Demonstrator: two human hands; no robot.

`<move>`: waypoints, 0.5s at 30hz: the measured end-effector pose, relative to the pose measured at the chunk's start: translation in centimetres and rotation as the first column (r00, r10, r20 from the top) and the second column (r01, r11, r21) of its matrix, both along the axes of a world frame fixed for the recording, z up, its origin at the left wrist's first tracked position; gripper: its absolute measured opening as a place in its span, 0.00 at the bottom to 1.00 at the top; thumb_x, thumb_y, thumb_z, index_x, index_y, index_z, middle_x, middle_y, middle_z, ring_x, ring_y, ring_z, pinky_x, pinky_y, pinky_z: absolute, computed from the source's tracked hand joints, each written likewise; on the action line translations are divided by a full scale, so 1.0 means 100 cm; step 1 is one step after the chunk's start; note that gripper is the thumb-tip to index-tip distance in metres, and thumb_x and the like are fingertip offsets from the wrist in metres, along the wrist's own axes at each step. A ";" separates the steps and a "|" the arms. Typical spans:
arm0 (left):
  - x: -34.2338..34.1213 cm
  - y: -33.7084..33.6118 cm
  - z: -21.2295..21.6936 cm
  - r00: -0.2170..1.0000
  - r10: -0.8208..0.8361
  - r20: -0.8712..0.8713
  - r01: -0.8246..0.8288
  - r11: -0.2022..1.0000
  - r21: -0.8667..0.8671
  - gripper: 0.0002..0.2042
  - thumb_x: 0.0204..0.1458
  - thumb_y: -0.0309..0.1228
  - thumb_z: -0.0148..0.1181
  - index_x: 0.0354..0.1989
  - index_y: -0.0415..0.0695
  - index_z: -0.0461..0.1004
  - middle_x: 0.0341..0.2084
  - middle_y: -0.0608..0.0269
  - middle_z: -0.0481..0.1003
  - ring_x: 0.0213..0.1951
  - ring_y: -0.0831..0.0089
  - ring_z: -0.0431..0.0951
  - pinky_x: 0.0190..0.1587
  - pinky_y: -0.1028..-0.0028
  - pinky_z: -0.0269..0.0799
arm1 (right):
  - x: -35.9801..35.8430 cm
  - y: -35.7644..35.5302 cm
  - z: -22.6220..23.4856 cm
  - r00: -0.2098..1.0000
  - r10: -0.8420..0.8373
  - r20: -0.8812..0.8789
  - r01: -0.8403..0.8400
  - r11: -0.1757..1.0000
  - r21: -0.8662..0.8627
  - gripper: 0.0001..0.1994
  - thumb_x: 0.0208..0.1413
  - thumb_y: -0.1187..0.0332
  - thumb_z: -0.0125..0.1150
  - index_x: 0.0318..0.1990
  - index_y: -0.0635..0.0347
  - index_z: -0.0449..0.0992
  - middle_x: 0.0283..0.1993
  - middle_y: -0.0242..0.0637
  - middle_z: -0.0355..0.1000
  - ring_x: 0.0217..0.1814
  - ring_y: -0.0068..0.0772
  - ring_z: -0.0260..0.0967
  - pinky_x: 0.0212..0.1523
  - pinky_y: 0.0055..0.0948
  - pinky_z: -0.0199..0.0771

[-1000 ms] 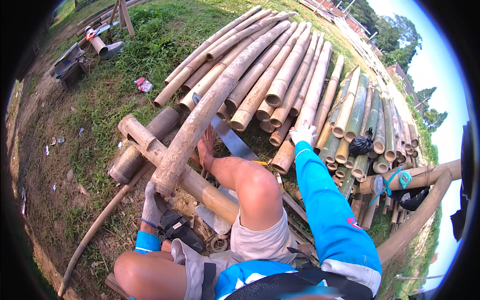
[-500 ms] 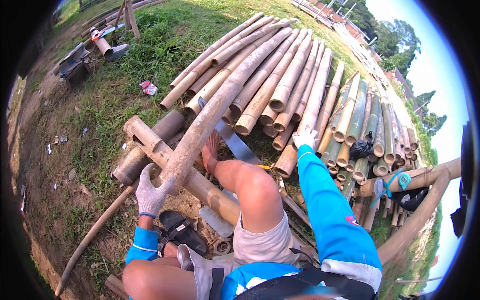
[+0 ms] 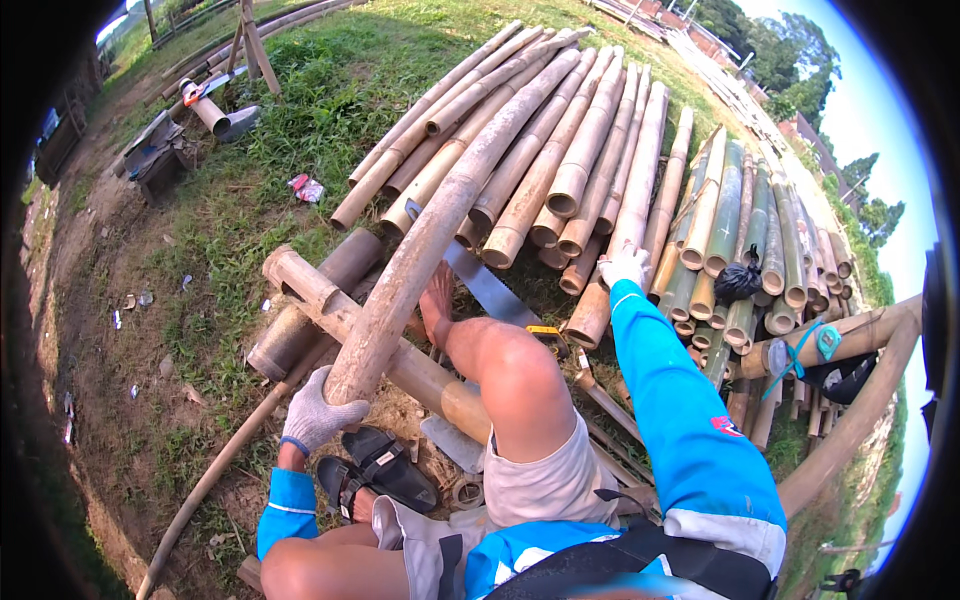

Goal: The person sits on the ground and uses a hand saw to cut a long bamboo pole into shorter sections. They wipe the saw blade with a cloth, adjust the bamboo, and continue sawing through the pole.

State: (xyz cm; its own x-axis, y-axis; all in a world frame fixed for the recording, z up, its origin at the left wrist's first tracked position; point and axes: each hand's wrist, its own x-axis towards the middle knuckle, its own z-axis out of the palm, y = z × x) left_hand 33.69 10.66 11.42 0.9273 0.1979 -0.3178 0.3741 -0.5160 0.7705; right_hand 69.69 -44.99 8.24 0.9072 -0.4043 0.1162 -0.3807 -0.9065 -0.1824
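Note:
My left hand [image 3: 318,412], in a pale knit glove, cups the near end of a long, thick bamboo pole [image 3: 440,230], its thumb across the cut end. The pole slants away from me over a notched bamboo piece [image 3: 415,368] and its far part lies over the pile. My right arm, in a blue sleeve, reaches out to the right. Its gloved hand [image 3: 625,267] is closed round the near end of another bamboo pole [image 3: 640,180] in the pile. A saw [image 3: 490,288] with a yellow-marked handle lies between my raised knee and the pile.
Many bamboo poles [image 3: 575,185] are stacked ahead, greener ones [image 3: 727,210] to the right. A black bag [image 3: 738,281] sits on them. A post [image 3: 865,345] with a turquoise tape measure stands at right. A black sandal [image 3: 395,468] is near my left foot. A bamboo length [image 3: 205,108] lies far left.
My left hand has shifted from the pole's side to round its near end, its thumb closing in. My right hand stays on its pole. The view has turned slightly.

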 end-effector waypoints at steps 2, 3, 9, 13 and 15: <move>-0.033 0.017 -0.002 1.000 0.006 -0.003 -0.006 1.000 -0.013 0.50 0.35 0.51 0.83 0.68 0.37 0.71 0.53 0.48 0.82 0.55 0.62 0.84 0.60 0.63 0.78 | 0.000 -0.001 -0.001 1.000 -0.006 0.020 0.006 1.000 -0.023 0.46 0.59 0.47 0.68 0.82 0.51 0.56 0.77 0.54 0.48 0.79 0.75 0.52 0.79 0.59 0.62; -0.052 0.026 -0.002 1.000 0.021 -0.007 -0.021 0.997 -0.079 0.50 0.35 0.48 0.83 0.68 0.37 0.71 0.54 0.49 0.82 0.55 0.63 0.83 0.60 0.63 0.78 | 0.000 -0.002 -0.002 1.000 -0.011 0.008 0.012 1.000 -0.020 0.46 0.59 0.46 0.68 0.82 0.51 0.56 0.77 0.54 0.48 0.79 0.75 0.52 0.79 0.59 0.62; -0.165 0.066 0.002 0.987 0.128 -0.095 -0.124 0.991 0.048 0.52 0.28 0.45 0.84 0.68 0.39 0.70 0.54 0.50 0.82 0.55 0.60 0.83 0.58 0.60 0.78 | 0.003 -0.015 -0.010 1.000 0.025 -0.005 -0.025 1.000 0.014 0.47 0.58 0.47 0.70 0.81 0.51 0.57 0.78 0.53 0.47 0.80 0.77 0.49 0.79 0.58 0.62; -0.217 0.079 0.007 0.962 0.238 -0.134 -0.215 0.963 0.165 0.50 0.26 0.45 0.83 0.65 0.42 0.72 0.53 0.49 0.82 0.54 0.58 0.84 0.57 0.58 0.79 | 0.004 -0.020 -0.010 1.000 0.020 0.005 -0.020 1.000 0.023 0.44 0.58 0.47 0.70 0.78 0.53 0.61 0.76 0.54 0.51 0.77 0.75 0.54 0.76 0.61 0.63; -0.229 0.078 0.007 0.940 0.298 -0.169 -0.257 0.939 0.227 0.48 0.26 0.44 0.82 0.64 0.43 0.72 0.51 0.49 0.82 0.52 0.55 0.84 0.57 0.58 0.79 | -0.008 -0.010 -0.012 0.993 0.038 0.114 -0.041 0.999 0.024 0.41 0.58 0.47 0.69 0.75 0.53 0.64 0.74 0.55 0.56 0.75 0.74 0.57 0.74 0.62 0.65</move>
